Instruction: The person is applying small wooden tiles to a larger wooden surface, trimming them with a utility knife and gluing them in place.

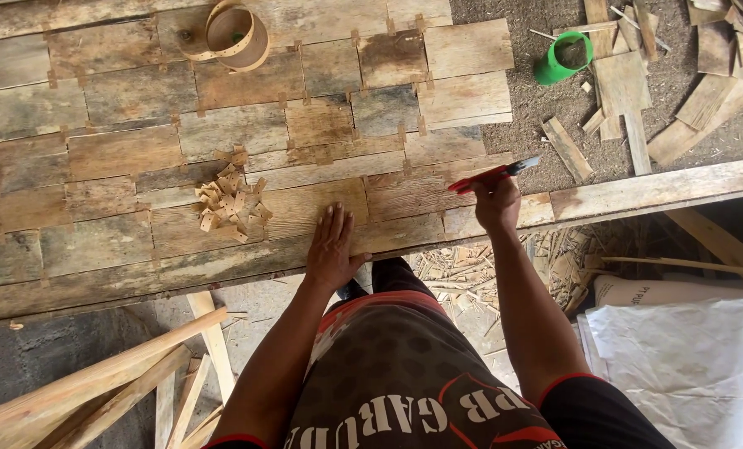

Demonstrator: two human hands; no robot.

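A worn wooden panel (122, 150) made of many rectangular pieces lies in front of me. My left hand (332, 248) rests flat on its near edge, fingers spread, holding nothing. My right hand (496, 202) grips a red-handled knife (492, 174), its blade pointing right over the panel's right end. A small pile of light wood chips (230, 204) sits on the panel, left of my left hand.
A roll of brown tape (237, 33) lies at the panel's far edge. A green cup (562, 58) and scattered wood offcuts (629, 91) lie on the ground at right. Wooden slats (97, 391) lean at lower left; a white sack (688, 366) is at lower right.
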